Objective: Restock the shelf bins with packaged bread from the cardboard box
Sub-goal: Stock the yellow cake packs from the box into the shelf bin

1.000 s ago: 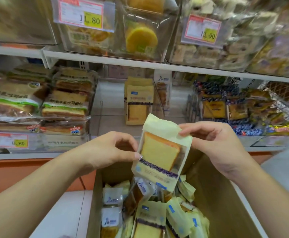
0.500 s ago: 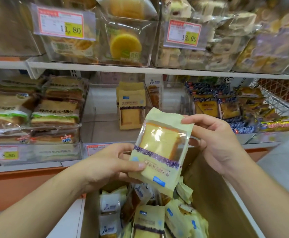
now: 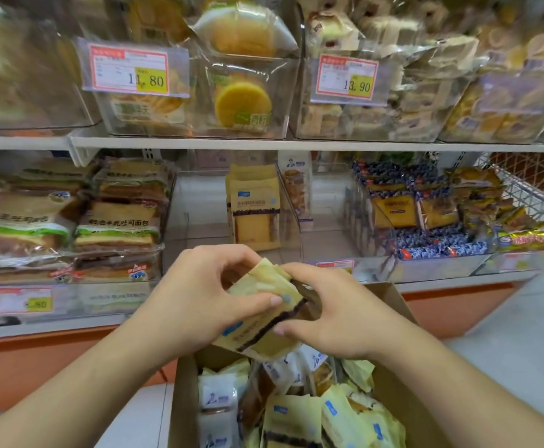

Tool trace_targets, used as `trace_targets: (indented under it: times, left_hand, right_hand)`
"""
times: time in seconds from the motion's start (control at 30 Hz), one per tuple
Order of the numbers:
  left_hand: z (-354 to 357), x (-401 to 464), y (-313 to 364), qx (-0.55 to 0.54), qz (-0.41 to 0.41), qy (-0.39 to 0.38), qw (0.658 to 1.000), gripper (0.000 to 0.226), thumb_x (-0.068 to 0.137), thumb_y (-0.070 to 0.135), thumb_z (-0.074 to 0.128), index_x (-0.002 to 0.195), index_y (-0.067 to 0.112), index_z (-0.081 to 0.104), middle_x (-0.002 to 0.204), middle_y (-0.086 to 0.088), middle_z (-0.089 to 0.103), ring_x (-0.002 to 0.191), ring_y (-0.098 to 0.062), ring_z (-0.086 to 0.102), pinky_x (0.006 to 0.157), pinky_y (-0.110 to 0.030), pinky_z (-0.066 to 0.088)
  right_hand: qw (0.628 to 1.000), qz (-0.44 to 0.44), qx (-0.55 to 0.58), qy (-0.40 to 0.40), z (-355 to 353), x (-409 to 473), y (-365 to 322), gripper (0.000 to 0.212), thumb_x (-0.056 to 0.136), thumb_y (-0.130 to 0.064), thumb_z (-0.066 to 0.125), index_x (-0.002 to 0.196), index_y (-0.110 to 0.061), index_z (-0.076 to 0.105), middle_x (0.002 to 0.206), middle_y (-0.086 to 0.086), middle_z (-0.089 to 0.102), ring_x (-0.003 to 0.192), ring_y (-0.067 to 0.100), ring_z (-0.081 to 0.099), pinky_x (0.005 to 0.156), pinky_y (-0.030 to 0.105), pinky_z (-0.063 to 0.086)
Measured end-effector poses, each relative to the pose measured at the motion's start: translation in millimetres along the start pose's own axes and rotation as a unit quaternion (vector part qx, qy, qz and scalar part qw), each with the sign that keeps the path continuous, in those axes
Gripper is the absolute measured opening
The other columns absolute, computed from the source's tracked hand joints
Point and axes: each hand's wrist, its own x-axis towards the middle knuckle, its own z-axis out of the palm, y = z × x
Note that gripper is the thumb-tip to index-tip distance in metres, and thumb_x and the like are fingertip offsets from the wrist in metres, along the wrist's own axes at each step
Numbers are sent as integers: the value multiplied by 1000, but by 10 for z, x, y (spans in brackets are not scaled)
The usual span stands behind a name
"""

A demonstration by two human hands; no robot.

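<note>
Lying tilted just above the cardboard box: pale yellow bread packet with dark purple band. Filling the box below: more yellow and white packets, jumbled. Standing upright beyond the box: matching packets in clear shelf bin.

Pale yellow bread packet with a dark purple band.

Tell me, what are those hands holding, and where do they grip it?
Both hold one yellow bread pack: the left hand pinches its left edge, the right hand its right edge.
</note>
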Motion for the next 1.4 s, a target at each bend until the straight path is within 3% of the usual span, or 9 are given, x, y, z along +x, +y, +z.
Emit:
trace_targets:
  times: [0.07, 0.23, 0.33, 0.47, 0.57, 0.73, 0.9, 1.2, 1.4]
  left_hand:
    - [-13, 2, 17, -11, -2, 10, 1000, 18, 77, 40, 89, 93, 39, 79, 88, 20, 77, 84, -5, 74, 73, -35, 61]
    - [-64, 9, -11, -44, -21, 34, 998, 12, 78, 36, 88, 88, 40, 82, 83, 14, 78, 79, -10, 75, 70, -42, 62]
    - [-131, 32, -10, -70, -30, 73, 994, 20, 77, 37, 89, 95, 34, 81, 90, 13, 79, 84, -8, 75, 74, -36, 63]
    - [-240, 87, -155, -197, -138, 50, 969, 51, 68, 30, 93, 115, 28, 71, 109, 7, 78, 97, -15, 76, 82, -41, 63]
    - [-213, 138, -200, -184, -151, 44, 970, 37, 78, 18, 89, 111, 25, 73, 106, 3, 78, 94, -19, 77, 78, -44, 65]
    - [-286, 450, -276, -80, -124, 153, 977, 29, 80, 17, 89, 103, 28, 76, 95, 11, 78, 91, -6, 74, 85, -37, 63]
    - [-262, 937, -663, -89, -148, 233, 957, 30, 79, 24, 90, 105, 25, 73, 97, 8, 79, 92, -13, 75, 85, -45, 63]
    - [359, 1550, -1164, -44, -223, 220, 949, 26, 84, 6, 79, 88, 26, 64, 93, 1, 75, 94, -25, 73, 85, -39, 60]
    - [444, 1620, -1261, -1, -261, 198, 945, 16, 86, 11, 78, 93, 25, 73, 93, 1, 76, 88, -23, 71, 82, -41, 61]
  right_hand:
    - [999, 3, 51, 1, 61, 34, -19, 36, 84, -33, 85, 116, -38, 69, 108, -19, 74, 102, 0, 69, 90, 37, 59]
    - [988, 13, 153, 15, 98, 69, -56, 23, 87, -29, 84, 109, -34, 77, 105, -9, 78, 101, 12, 74, 91, 49, 61]
    - [977, 35, 205, 51, 109, 93, -52, 23, 87, -27, 86, 108, -33, 79, 104, -8, 80, 100, 13, 76, 91, 50, 61]
    - [924, 73, 342, 154, 99, 155, -26, 26, 89, -16, 83, 114, -22, 78, 107, -3, 81, 103, 17, 77, 92, 46, 63]
    - [903, 77, 380, 182, 76, 255, -55, 27, 92, -17, 79, 118, -23, 76, 112, -4, 80, 108, 16, 75, 94, 43, 62]
    - [939, 79, 258, 212, -77, 456, 83, 47, 94, -39, 75, 138, -34, 58, 127, -18, 70, 119, 2, 65, 103, 40, 56]
    - [964, 152, 98, 193, -71, 511, 317, 65, 99, -45, 68, 155, -32, 37, 153, -13, 49, 138, 9, 49, 114, 34, 43]
    - [980, 164, 2, 110, 68, 556, 480, 76, 101, -41, 64, 164, -36, 21, 166, -15, 33, 150, 10, 36, 104, 21, 26]
    - [984, 137, 5, 112, 63, 532, 570, 79, 98, -34, 67, 162, -40, 22, 163, -19, 35, 147, 6, 37, 113, 22, 32]
